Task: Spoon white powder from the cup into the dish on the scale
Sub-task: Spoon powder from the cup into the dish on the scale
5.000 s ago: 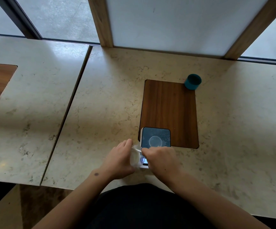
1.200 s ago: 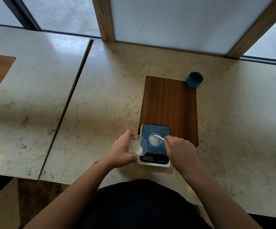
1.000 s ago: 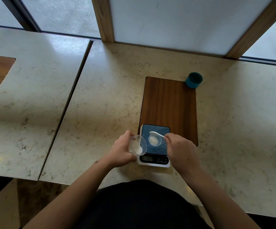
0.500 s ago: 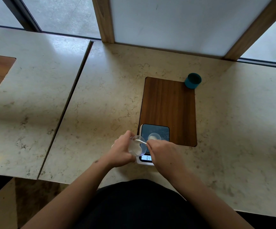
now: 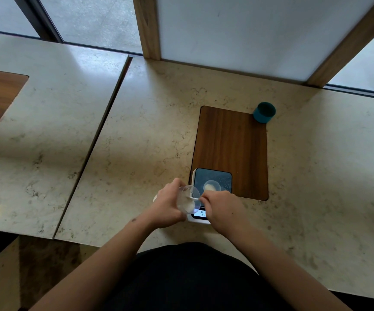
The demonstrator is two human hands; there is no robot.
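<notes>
A: What does the left hand (image 5: pixel 167 206) hold?

B: It holds the cup (image 5: pixel 188 199), a clear one. The fingers are wrapped around its side and the cup is tilted, with the mouth turned toward the right hand (image 5: pixel 220 207). The cup is in the air, just left of the scale (image 5: pixel 211 182), near the front edge of the table (image 5: pixel 136 131).

A: And the powder (image 5: pixel 187 205)?

B: Some white powder lies in the low part of the cup. A smaller heap is already in the dish (image 5: pixel 212 186).

A: Where does the dish stand?

B: On the dark plate of the scale, near its front. The scale lies on the near left corner of the wood panel (image 5: pixel 231 149) that is set in the table. Its display (image 5: pixel 200 213) is lit, but the right hand covers a part and I cannot read the digits well.

A: What does the right hand do?

B: Its fingers are pressed together and pinch the handle of a white spoon (image 5: pixel 192 197). The bowl of the spoon is inside the cup. If it touches the powder, I cannot tell.

A: Anything else on the table?

B: A teal cup (image 5: pixel 264 112) stands at the far right corner of the panel, well apart from both hands
</notes>
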